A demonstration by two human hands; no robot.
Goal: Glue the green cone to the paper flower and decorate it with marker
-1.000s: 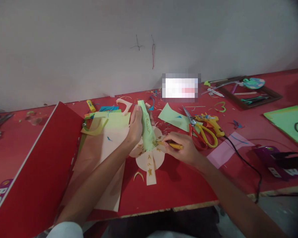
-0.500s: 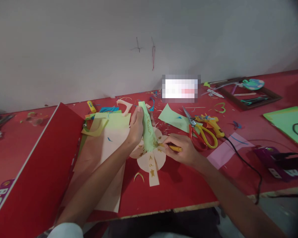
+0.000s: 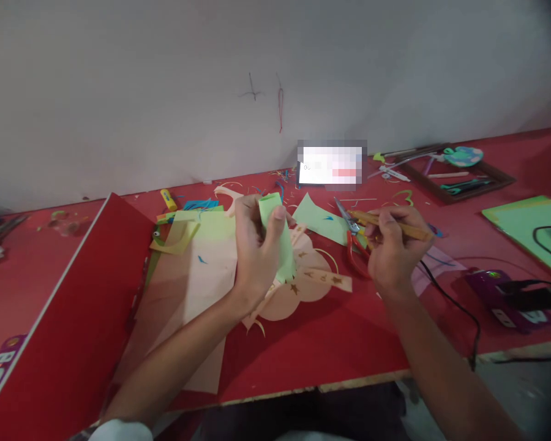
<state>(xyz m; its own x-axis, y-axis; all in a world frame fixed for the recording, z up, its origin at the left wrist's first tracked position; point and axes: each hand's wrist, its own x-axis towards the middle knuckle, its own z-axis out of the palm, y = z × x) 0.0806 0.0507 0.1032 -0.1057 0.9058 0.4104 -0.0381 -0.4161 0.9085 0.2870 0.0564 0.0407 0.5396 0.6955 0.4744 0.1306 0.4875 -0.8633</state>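
Observation:
My left hand (image 3: 259,251) is closed round a rolled green paper tube (image 3: 284,254), thumb across its upper part. At the tube's foot spreads a peach paper flower (image 3: 310,288) with gold stars, and a lettered paper strip (image 3: 328,277) points right from it. Away to the right, my right hand (image 3: 395,251) pinches a gold-coloured pen (image 3: 406,229), raised and apart from the paper. Scissors with red and yellow handles (image 3: 358,257) lie behind that hand, partly covered by it.
A red board (image 3: 73,306) stands tilted at the left, beside large peach sheets (image 3: 206,343). A lit phone screen (image 3: 330,165) leans against the wall. At the right are a wooden frame (image 3: 468,193), green sheets (image 3: 528,236) and a purple power strip (image 3: 509,306) with cables.
The pen has left the paper, moving right and up with my right hand. My left hand has turned the tube and flower, so the lettered strip now points right instead of toward me.

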